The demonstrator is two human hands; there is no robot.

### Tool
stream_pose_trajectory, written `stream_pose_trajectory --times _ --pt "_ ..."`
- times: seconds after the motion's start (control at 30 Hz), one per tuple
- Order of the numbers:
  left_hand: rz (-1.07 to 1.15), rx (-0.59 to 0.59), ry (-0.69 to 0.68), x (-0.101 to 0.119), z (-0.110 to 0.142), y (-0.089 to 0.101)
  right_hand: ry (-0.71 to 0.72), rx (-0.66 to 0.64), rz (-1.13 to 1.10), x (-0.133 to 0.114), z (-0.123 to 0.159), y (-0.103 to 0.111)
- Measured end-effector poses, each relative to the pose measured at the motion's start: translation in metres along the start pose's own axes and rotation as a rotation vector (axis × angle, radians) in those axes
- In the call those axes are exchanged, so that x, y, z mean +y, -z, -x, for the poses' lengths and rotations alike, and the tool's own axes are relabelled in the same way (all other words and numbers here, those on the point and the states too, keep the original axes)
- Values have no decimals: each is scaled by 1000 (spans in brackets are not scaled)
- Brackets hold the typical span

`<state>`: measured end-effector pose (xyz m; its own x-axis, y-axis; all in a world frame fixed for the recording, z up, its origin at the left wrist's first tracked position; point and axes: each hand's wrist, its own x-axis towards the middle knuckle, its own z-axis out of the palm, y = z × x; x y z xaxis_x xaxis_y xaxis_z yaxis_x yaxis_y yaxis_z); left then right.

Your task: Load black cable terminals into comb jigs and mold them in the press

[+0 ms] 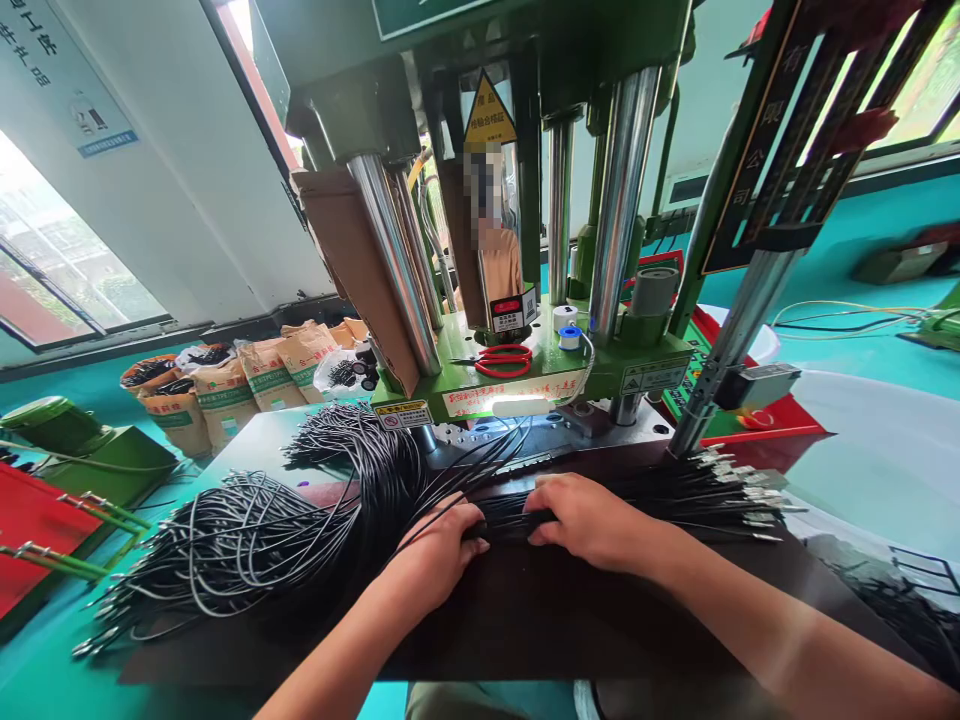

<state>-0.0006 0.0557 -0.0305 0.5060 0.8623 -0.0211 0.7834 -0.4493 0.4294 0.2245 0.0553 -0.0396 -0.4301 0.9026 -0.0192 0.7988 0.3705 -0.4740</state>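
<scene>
Thick bundles of thin black cables spread across the left of the dark work board, several with metal ends. My left hand is closed around black cables near the middle of the board. A short way to its right, my right hand has its fingers curled over the cable bundle that runs rightward to silvery metal ends. Between my hands a dark stretch of cables shows. What lies under my fingers is partly hidden. Just beyond my hands is a metal mould plate with loose cables across it.
A green press with steel columns rises ahead. Red-handled pliers and a blue-and-white spool lie on its ledge, above a lit lamp. Paper sacks stand back left; a large white tub is at right.
</scene>
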Motion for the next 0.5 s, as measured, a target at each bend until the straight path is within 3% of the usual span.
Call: stream_pose_trajectory --times 0.27,0.4,0.5 --pt "38 -24 -54 1 2 6 48 4 86 -4 -2 -3" --pt "127 -39 -68 6 3 19 70 -16 52 -9 7 15" --pt "136 -73 8 10 3 25 61 -74 33 7 24 39"
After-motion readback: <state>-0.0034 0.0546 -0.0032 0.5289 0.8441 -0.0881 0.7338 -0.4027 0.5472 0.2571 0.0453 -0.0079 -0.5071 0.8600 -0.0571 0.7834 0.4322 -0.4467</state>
